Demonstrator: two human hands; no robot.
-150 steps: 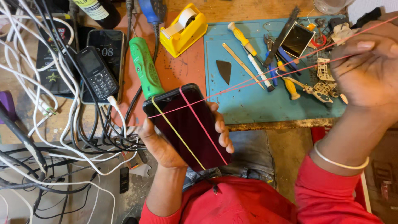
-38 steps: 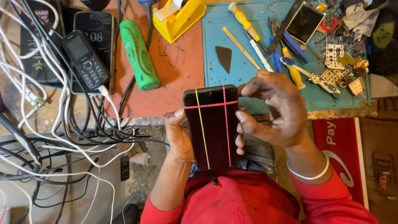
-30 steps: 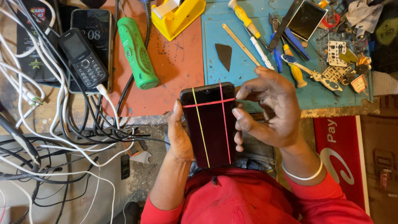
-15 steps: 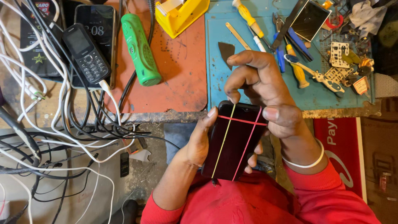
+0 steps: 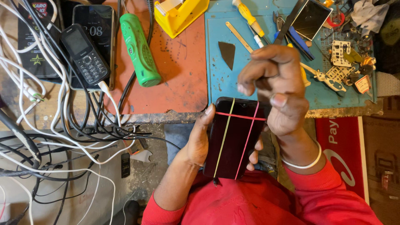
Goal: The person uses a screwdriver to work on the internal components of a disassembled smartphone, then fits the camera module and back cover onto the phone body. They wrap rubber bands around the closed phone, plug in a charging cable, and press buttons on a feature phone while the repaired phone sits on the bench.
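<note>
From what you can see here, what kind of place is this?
Probably a phone repair bench. Screwdrivers and small phone parts lie on a blue work mat, beside a keypad phone among charging cables.

A worn wooden workbench fills the upper view under even, bright light. An orange mat lies on it. Right of the orange mat sits a blue mat. Below the orange mat, past the bench edge, is rough grey concrete floor.
</note>
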